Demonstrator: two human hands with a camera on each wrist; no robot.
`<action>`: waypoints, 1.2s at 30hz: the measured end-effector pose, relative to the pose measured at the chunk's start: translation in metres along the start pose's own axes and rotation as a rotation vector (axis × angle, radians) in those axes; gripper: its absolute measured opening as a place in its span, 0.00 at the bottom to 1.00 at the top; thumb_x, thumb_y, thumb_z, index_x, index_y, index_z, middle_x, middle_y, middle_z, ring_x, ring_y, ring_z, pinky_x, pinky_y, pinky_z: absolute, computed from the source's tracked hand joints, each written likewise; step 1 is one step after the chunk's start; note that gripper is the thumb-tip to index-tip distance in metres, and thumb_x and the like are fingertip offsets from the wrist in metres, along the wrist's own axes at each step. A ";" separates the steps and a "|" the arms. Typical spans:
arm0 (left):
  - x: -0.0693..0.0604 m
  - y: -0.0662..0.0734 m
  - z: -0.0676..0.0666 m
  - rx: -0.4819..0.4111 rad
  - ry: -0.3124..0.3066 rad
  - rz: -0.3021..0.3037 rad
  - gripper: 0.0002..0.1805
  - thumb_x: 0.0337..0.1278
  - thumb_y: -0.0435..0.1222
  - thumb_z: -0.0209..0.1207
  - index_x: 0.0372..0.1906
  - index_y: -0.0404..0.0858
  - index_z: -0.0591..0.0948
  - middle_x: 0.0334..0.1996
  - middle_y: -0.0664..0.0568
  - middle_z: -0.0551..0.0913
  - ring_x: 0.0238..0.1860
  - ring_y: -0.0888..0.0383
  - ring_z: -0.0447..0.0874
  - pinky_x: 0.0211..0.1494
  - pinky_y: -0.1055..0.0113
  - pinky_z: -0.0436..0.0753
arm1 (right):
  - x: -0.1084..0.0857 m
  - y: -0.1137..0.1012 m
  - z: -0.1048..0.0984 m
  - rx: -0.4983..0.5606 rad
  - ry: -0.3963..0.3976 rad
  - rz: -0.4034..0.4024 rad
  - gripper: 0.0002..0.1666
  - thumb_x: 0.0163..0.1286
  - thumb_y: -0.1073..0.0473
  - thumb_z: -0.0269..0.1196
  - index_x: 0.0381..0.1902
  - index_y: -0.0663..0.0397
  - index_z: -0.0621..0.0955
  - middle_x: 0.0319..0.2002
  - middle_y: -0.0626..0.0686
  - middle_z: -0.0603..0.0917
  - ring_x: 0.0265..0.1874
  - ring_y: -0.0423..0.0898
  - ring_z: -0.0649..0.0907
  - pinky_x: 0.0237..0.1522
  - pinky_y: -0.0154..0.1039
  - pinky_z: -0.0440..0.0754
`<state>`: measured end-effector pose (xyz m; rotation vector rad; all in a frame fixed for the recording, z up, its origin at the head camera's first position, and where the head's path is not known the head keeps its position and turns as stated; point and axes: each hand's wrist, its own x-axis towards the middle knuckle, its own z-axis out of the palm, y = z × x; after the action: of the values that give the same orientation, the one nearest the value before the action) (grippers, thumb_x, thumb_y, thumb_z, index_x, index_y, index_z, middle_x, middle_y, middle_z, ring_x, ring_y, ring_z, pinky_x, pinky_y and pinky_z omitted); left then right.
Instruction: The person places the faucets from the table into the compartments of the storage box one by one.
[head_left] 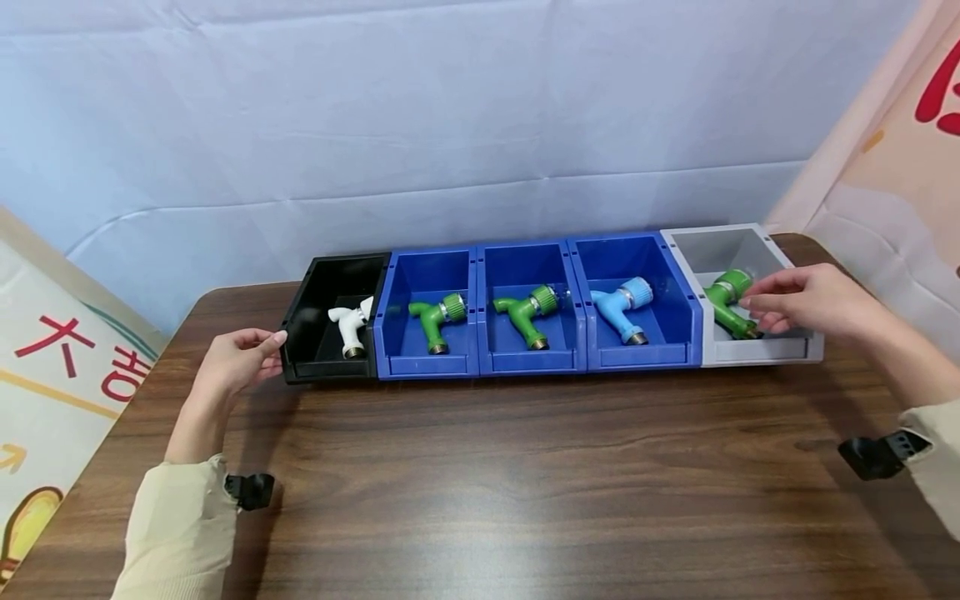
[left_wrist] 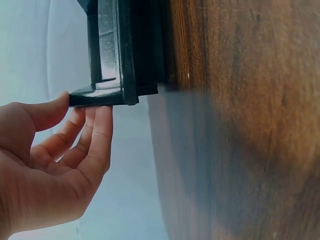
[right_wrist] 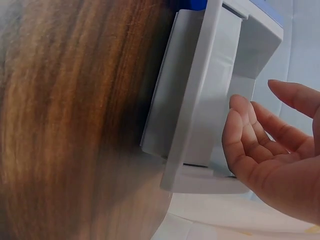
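My left hand [head_left: 238, 360] touches the outer left side of the black bin [head_left: 330, 369]. In the left wrist view its thumb meets the rim and its relaxed fingers rest against the outer wall. A white faucet [head_left: 348, 327] lies inside that bin. My right hand [head_left: 810, 298] is over the grey bin [head_left: 757, 352], its fingers loosely bent with nothing between them. Beneath and left of those fingers lies a green faucet [head_left: 726, 307]; whether they touch cannot be told. That faucet is hidden in the right wrist view, where the grey bin [right_wrist: 192, 100] shows beside the fingers.
Between the outer bins stand several blue bins in the same row. They hold a green faucet [head_left: 437, 322], another green faucet [head_left: 528, 315] and a light blue faucet [head_left: 624, 308]. The wooden table [head_left: 540, 483] extends in front; a pale cloth [head_left: 450, 108] hangs behind.
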<state>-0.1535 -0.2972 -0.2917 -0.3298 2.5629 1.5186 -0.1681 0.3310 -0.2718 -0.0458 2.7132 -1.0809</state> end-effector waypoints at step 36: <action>-0.017 0.014 0.017 0.353 0.128 0.063 0.30 0.66 0.51 0.44 0.55 0.26 0.68 0.46 0.32 0.74 0.44 0.44 0.77 0.45 0.54 0.78 | -0.017 -0.003 0.015 -0.024 0.037 -0.065 0.24 0.72 0.56 0.51 0.48 0.78 0.72 0.28 0.55 0.81 0.21 0.42 0.80 0.26 0.32 0.81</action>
<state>-0.1405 -0.2740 -0.2843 -0.3115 2.8981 1.0606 -0.1481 0.3204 -0.2767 -0.1196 2.7755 -1.0775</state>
